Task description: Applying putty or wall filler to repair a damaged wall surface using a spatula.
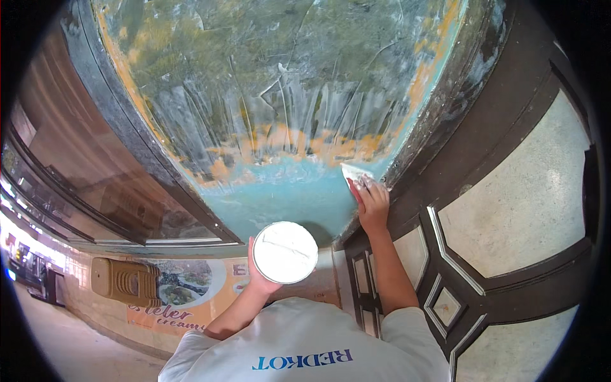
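My left hand is wrapped round the side of a round tub of white paste, held up in front of my chest. A long ridge runs across the paste's surface. Further up and to the right, my right hand grips a putty knife with a red handle, its blade coated in white. That blade lies against the wall, at the lower right of its patchy part. The wall is turquoise low down, with orange patches and streaky grey-white smears above.
A brown door frame with pale panels stands close on my right. On the left is a dark-framed window. Below it are stacked brown plastic chairs and an orange printed banner.
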Demonstrator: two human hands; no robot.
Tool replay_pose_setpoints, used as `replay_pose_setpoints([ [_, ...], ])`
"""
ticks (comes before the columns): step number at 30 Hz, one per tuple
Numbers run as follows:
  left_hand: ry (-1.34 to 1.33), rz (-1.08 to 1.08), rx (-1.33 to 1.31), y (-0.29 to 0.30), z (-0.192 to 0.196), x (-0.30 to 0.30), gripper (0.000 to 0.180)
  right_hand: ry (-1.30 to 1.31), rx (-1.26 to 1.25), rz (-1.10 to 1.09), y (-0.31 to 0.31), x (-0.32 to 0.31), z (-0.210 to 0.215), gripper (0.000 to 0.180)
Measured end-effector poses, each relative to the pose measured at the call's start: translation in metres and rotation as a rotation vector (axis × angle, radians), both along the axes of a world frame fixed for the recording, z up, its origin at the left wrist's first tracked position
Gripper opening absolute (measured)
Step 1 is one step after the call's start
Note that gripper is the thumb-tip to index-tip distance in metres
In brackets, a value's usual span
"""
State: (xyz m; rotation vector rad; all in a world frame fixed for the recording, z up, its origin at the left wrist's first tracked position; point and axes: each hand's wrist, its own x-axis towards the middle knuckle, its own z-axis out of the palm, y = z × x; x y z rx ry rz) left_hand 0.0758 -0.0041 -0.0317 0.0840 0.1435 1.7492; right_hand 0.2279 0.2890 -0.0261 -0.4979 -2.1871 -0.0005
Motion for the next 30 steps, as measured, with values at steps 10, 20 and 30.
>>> replay_pose_setpoints([
  [10,0.02,0.095,-0.083,-0.02,-0.005,-0.016,0.087,0.17,-0.529,0.213,-0.069,-0.055,0.013,0.025],
  [20,0.011,0.226,-0.086,-0.075,0.0,-0.05,0.087,0.503,-1.547,0.557,-0.115,-0.133,0.001,0.027],
  [30,0.059,0.205,-0.165,-0.113,-0.001,-0.102,0.087,0.615,-1.584,0.658,-0.165,-0.22,-0.016,0.036],
])
